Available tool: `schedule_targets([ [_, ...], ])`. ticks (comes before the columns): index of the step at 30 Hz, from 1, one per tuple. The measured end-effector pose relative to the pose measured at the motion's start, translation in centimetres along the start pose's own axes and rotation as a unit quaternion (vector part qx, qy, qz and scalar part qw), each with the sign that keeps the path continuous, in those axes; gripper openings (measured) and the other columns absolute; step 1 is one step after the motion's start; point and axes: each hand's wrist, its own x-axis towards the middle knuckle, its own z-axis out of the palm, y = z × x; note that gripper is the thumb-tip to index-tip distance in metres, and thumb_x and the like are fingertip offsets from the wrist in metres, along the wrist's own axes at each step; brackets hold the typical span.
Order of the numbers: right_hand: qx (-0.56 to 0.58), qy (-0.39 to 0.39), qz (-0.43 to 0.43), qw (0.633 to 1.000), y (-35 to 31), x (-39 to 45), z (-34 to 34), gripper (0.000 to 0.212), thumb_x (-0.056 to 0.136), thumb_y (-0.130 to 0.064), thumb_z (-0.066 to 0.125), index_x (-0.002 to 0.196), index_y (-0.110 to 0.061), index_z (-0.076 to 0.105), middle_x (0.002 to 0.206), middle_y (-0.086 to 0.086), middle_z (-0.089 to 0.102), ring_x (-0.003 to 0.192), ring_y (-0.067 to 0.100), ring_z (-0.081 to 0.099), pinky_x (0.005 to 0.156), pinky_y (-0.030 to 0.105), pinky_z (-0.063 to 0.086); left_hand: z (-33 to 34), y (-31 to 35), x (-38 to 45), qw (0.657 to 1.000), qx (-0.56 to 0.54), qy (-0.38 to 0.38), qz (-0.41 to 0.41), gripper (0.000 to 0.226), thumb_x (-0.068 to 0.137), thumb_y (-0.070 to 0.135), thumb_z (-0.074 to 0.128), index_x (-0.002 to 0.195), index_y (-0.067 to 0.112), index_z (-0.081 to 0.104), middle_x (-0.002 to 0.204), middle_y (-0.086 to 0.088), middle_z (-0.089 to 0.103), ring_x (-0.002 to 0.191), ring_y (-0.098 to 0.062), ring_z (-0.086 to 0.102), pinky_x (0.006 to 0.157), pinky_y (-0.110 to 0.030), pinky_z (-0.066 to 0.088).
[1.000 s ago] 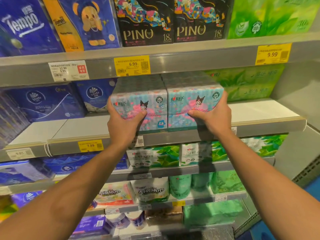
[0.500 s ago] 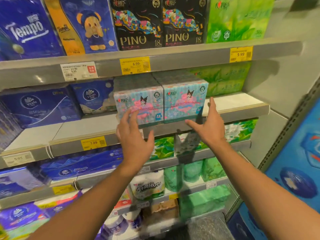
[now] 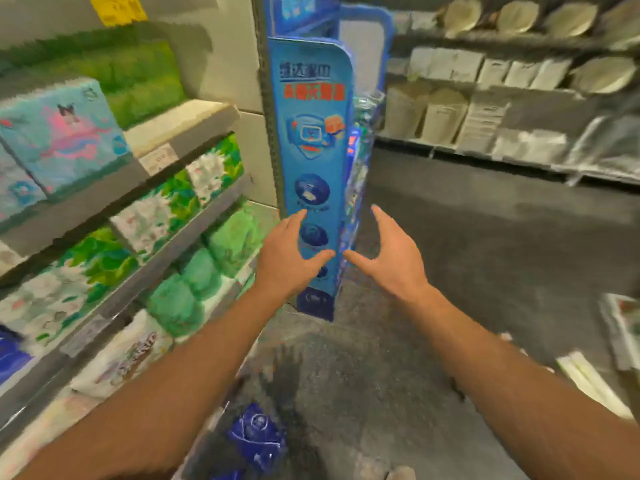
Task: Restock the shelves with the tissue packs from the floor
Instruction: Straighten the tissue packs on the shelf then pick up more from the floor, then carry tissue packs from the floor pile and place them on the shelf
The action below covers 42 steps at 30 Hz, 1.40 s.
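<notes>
While both arms reach forward over the grey floor [image 3: 467,244], the left hand [image 3: 289,258] and the right hand [image 3: 389,256] hang in the air with fingers spread and relaxed, thumbs pointing toward each other, and neither holds anything. Behind them stands a tall blue display stand [image 3: 311,140] with printed circles and lettering, set at the end of the shelves [image 3: 194,129] on the left. On an upper shelf, at the left edge of the view, sits a pastel tissue pack [image 3: 59,133] with a pink and blue cartoon print, upright and just behind the shelf's front lip; a second such pack beside it is partly cut off by the frame edge. Green packs [image 3: 138,81] stand further back on the same level. Below are packs with green leaf prints [image 3: 162,206], then green rolls [image 3: 194,278], then white wrapped packs [image 3: 121,355] lower still. On the floor near the bottom of the view, between the forearms, lies a dark blue tissue pack [image 3: 258,434] with a white emblem, apart from both hands. Across the aisle, shelving [image 3: 485,98] carries pale, blurred goods whose kind I cannot tell. Much of the view is smeared by motion.
</notes>
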Motion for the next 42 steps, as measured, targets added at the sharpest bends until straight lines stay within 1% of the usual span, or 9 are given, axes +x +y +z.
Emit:
schedule_targets([
  [7, -0.021, 0.105, 0.220, 0.970, 17.1, -15.7, -12.4, 0.096, 0.075, -0.060, 0.070, 0.151, -0.020, 0.029, 0.152, 0.005, 0.041, 0.139, 0.022, 0.039, 0.111, 0.045, 0.036, 16.5, 18.0, -5.2, 0.976, -0.056, -0.169, 0.129, 0.088, 0.073, 0.051, 0.078, 0.144, 0.012, 0.044, 0.142, -0.008, 0.052, 0.131, -0.024, 0.049, 0.109, -0.035, 0.037],
  [11, -0.005, 0.151, 0.349, 0.925, 26.3, -27.7, -18.6, 0.086, 0.073, -0.060, 0.070, 0.145, -0.021, 0.041, 0.127, 0.009, 0.062, 0.115, 0.027, 0.058, 0.089, 0.031, 0.043, 27.1, 28.7, -11.9, 0.944, -0.065, -0.274, 0.170, 0.088, 0.074, 0.051, 0.078, 0.146, 0.014, 0.042, 0.146, -0.007, 0.048, 0.134, -0.023, 0.046, 0.110, -0.034, 0.034],
  [15, -0.006, 0.177, 0.462, 0.869, 33.8, -39.2, -24.8, 0.083, 0.078, -0.055, 0.072, 0.147, -0.024, 0.038, 0.141, 0.006, 0.054, 0.126, 0.027, 0.051, 0.096, 0.034, 0.040, 35.8, 39.3, -20.1, 0.896, -0.086, -0.397, 0.178, 0.085, 0.077, 0.044, 0.078, 0.147, 0.014, 0.040, 0.145, -0.006, 0.049, 0.134, -0.022, 0.045, 0.107, -0.031, 0.033],
  [19, -0.006, 0.215, 0.550, 0.807, 39.7, -49.4, -28.4, 0.088, 0.076, -0.058, 0.072, 0.149, -0.024, 0.036, 0.145, 0.002, 0.050, 0.132, 0.023, 0.047, 0.105, 0.036, 0.037, 42.4, 46.4, -28.1, 0.850, -0.107, -0.484, 0.178, 0.078, 0.073, 0.045, 0.079, 0.139, 0.015, 0.049, 0.126, 0.002, 0.062, 0.113, -0.012, 0.057, 0.095, -0.022, 0.042],
  [21, 0.022, 0.233, 0.582, 0.779, 41.3, -52.7, -29.0, 0.088, 0.076, -0.056, 0.074, 0.148, -0.022, 0.037, 0.147, 0.003, 0.049, 0.133, 0.023, 0.046, 0.108, 0.038, 0.038, 44.2, 48.1, -30.7, 0.832, -0.110, -0.516, 0.174, 0.070, 0.077, 0.034, 0.080, 0.138, 0.016, 0.050, 0.125, 0.006, 0.060, 0.112, -0.008, 0.055, 0.091, -0.016, 0.038],
  [26, 0.041, 0.262, 0.650, 0.712, 44.3, -57.5, -27.8, 0.087, 0.076, -0.053, 0.075, 0.148, -0.023, 0.036, 0.148, 0.000, 0.047, 0.132, 0.022, 0.046, 0.108, 0.042, 0.040, 50.1, 49.2, -33.9, 0.788, -0.031, -0.582, 0.199, 0.085, 0.079, 0.055, 0.072, 0.149, 0.025, 0.035, 0.150, -0.003, 0.044, 0.136, -0.025, 0.041, 0.111, -0.045, 0.037],
  [33, 0.041, 0.314, 0.747, 0.585, 49.4, -63.2, -23.7, 0.080, 0.078, -0.041, 0.078, 0.145, -0.016, 0.041, 0.143, 0.006, 0.052, 0.130, 0.024, 0.047, 0.102, 0.029, 0.035, 61.5, 50.7, -39.9, 0.668, -0.013, -0.702, 0.245, 0.081, 0.074, 0.056, 0.074, 0.142, 0.025, 0.043, 0.133, -0.004, 0.057, 0.121, -0.026, 0.054, 0.098, -0.039, 0.046],
  [38, 0.115, 0.320, 0.809, 0.479, 52.2, -68.2, -17.6, 0.094, 0.070, -0.059, 0.074, 0.147, -0.019, 0.039, 0.142, 0.008, 0.052, 0.127, 0.028, 0.051, 0.103, 0.044, 0.044, 67.9, 48.6, -45.8, 0.622, 0.068, -0.743, 0.236, 0.084, 0.082, 0.057, 0.068, 0.150, 0.024, 0.032, 0.148, -0.001, 0.045, 0.130, -0.026, 0.047, 0.103, -0.038, 0.042],
  [42, 0.167, 0.312, 0.819, 0.452, 55.6, -73.4, -11.7, 0.088, 0.078, -0.055, 0.074, 0.149, -0.023, 0.033, 0.148, 0.005, 0.046, 0.133, 0.027, 0.045, 0.106, 0.046, 0.042, 73.0, 44.6, -51.2, 0.604, 0.147, -0.744, 0.244, 0.080, 0.080, 0.058, 0.068, 0.146, 0.024, 0.036, 0.142, -0.002, 0.051, 0.125, -0.027, 0.052, 0.099, -0.038, 0.046],
])
